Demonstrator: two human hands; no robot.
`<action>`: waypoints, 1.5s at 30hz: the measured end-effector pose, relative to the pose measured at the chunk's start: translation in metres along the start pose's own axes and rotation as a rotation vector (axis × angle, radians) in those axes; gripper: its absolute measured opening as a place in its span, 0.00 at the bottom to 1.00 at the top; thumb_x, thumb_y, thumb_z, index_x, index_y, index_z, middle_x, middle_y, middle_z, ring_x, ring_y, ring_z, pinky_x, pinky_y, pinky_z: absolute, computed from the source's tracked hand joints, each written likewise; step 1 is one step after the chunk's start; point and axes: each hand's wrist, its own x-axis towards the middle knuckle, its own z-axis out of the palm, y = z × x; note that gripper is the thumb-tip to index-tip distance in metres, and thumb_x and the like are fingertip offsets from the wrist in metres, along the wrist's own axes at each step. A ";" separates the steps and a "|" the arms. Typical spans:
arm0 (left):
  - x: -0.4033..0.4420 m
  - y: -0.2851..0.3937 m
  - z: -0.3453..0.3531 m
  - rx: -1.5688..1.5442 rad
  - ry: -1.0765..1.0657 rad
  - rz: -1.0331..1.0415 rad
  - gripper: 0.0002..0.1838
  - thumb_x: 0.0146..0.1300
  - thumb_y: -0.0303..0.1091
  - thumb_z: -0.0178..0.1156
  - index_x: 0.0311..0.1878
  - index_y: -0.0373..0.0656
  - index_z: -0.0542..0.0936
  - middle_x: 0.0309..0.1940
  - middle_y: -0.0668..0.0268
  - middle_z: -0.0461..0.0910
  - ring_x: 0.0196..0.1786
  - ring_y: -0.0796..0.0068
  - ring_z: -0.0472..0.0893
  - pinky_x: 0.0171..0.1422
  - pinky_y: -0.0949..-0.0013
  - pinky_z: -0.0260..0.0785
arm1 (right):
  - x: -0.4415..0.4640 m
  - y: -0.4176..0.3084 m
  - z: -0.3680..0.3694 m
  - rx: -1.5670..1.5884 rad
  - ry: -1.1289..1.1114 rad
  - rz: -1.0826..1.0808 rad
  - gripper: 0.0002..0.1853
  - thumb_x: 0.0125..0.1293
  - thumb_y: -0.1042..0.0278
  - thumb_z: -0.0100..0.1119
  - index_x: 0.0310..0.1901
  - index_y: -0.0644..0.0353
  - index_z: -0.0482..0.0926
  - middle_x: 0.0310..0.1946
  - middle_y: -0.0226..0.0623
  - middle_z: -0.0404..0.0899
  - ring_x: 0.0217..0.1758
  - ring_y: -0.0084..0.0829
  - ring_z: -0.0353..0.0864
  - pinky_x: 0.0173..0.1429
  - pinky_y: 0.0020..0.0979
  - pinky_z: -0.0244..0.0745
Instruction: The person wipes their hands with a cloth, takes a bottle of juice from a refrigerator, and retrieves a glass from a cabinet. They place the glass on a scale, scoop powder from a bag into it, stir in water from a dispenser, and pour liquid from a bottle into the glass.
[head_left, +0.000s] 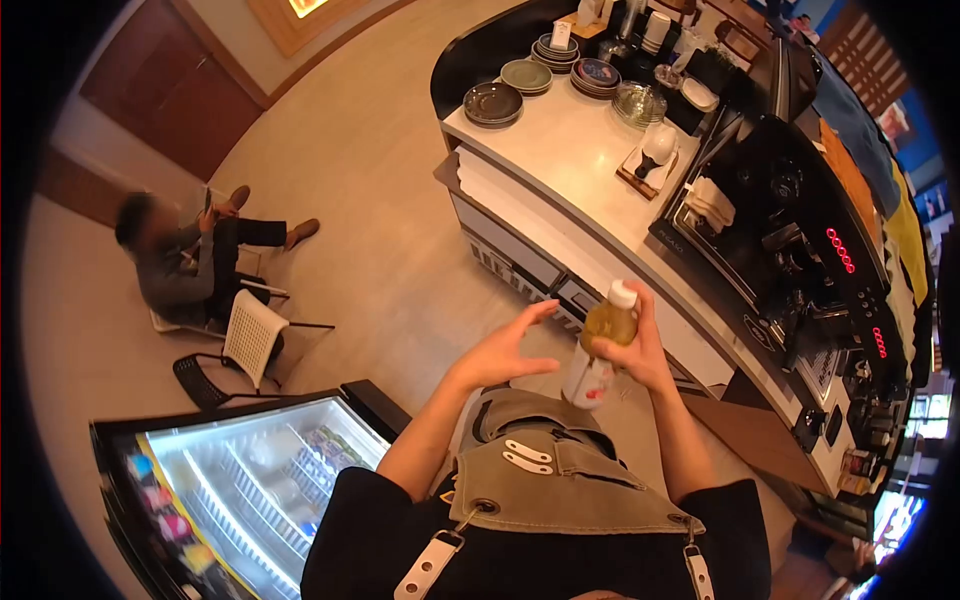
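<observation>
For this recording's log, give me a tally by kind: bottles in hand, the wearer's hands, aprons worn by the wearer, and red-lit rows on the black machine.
Held bottle: 1
Wearer's hands: 2 (left hand, right hand)
Apron: 1
Red-lit rows: 2 (upper row, lower row)
Total: 6

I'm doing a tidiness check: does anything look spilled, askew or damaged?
Nothing clearly stands out. The right hand holds the bottle tilted, but its cap is on and no spill shows; the plates on the counter stand stacked.
</observation>
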 end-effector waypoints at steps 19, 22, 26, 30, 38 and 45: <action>0.276 -0.196 -0.199 0.047 0.860 0.146 0.64 0.48 0.39 0.84 0.80 0.31 0.51 0.76 0.47 0.60 0.77 0.53 0.62 0.84 0.53 0.52 | -0.227 0.155 0.055 -0.124 0.547 0.787 0.30 0.72 0.56 0.69 0.69 0.62 0.75 0.63 0.44 0.82 0.65 0.37 0.82 0.70 0.34 0.73; 0.280 -0.192 -0.201 0.213 0.882 0.223 0.68 0.48 0.47 0.86 0.80 0.28 0.49 0.78 0.45 0.57 0.77 0.52 0.63 0.83 0.54 0.55 | -0.315 0.174 0.104 0.246 0.829 0.955 0.29 0.72 0.56 0.68 0.69 0.62 0.76 0.64 0.42 0.82 0.66 0.34 0.81 0.69 0.32 0.74; 0.275 -0.169 -0.188 0.305 0.838 0.353 0.62 0.49 0.45 0.87 0.76 0.28 0.53 0.74 0.45 0.60 0.68 0.51 0.72 0.76 0.53 0.68 | -0.372 0.270 0.185 0.367 0.966 0.651 0.26 0.74 0.54 0.64 0.69 0.55 0.80 0.69 0.35 0.79 0.73 0.32 0.74 0.74 0.34 0.68; 0.280 -0.202 -0.156 0.381 1.137 0.598 0.53 0.55 0.41 0.84 0.74 0.31 0.59 0.68 0.46 0.65 0.71 0.47 0.68 0.78 0.45 0.63 | -0.396 0.338 0.210 0.860 1.055 0.729 0.30 0.77 0.44 0.55 0.73 0.51 0.77 0.77 0.34 0.70 0.78 0.36 0.67 0.80 0.36 0.58; 0.122 -0.196 0.178 0.612 0.373 0.178 0.36 0.75 0.47 0.64 0.76 0.36 0.62 0.70 0.46 0.66 0.71 0.48 0.69 0.76 0.44 0.62 | -0.456 0.451 0.226 1.146 1.386 0.831 0.31 0.76 0.46 0.58 0.74 0.54 0.75 0.77 0.31 0.69 0.77 0.31 0.67 0.80 0.38 0.59; 0.096 -0.124 0.409 0.769 -1.405 -0.244 0.33 0.79 0.44 0.57 0.79 0.40 0.61 0.73 0.52 0.67 0.71 0.56 0.72 0.75 0.53 0.66 | -0.569 0.380 0.183 1.284 1.422 0.630 0.27 0.76 0.45 0.53 0.65 0.55 0.81 0.60 0.37 0.83 0.63 0.39 0.80 0.69 0.40 0.73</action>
